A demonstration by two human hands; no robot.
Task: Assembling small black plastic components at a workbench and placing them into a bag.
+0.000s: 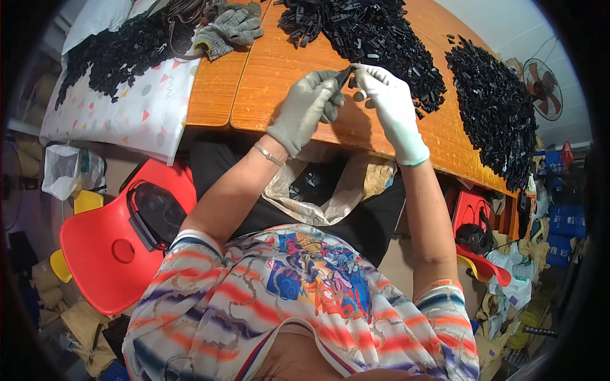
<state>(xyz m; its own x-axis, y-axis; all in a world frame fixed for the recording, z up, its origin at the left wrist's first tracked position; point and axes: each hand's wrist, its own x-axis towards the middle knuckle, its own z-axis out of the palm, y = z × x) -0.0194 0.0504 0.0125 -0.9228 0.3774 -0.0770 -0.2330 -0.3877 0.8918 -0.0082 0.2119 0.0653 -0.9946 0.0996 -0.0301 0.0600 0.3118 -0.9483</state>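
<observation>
Over the front edge of the wooden table, both my hands are raised close together in gloves. My left hand (300, 109), in a greyish glove, is closed around a small, narrow black plastic piece (343, 77). The thumb and forefinger of my right hand (389, 101), in a white glove, pinch at the upper end of that piece. Its exact kind is too small to tell. Below my hands a pale open sack (330, 213) rests between my legs, with black pieces (309, 184) inside.
Heaps of black plastic parts (375, 44) cover the back of the wooden table (254, 101), with another heap (492, 105) at right. Grey work gloves (232, 32) lie at the far left. Red chairs (95, 254) flank me; a fan (543, 89) stands at far right.
</observation>
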